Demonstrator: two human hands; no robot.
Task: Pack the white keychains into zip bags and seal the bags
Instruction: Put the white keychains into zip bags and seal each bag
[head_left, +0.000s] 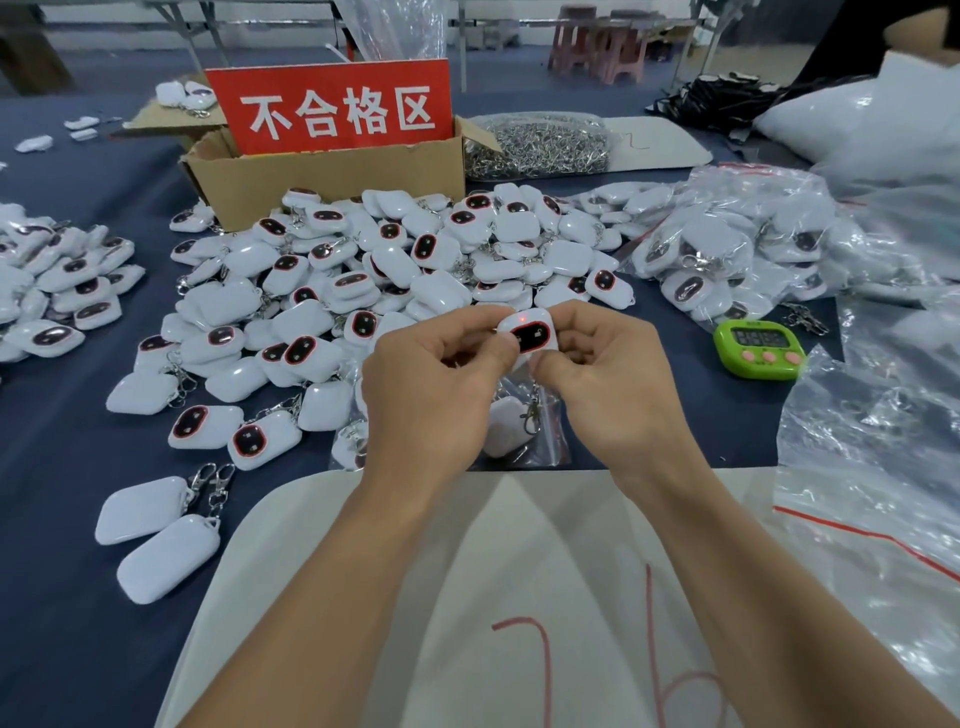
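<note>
- Loose white keychains (363, 270) were heaped just in front of the cardboard box (322, 176), probably kept within reach.
- Nearer than the box, one keychain (530, 338) was pinched at its left edge by the curled left hand (431, 395).
- Its right edge was gripped by the right hand (608, 384). A red lamp was lit, so a check before bagging was likely.
- A zip bag (545, 441) was laid beneath the hands.
</note>
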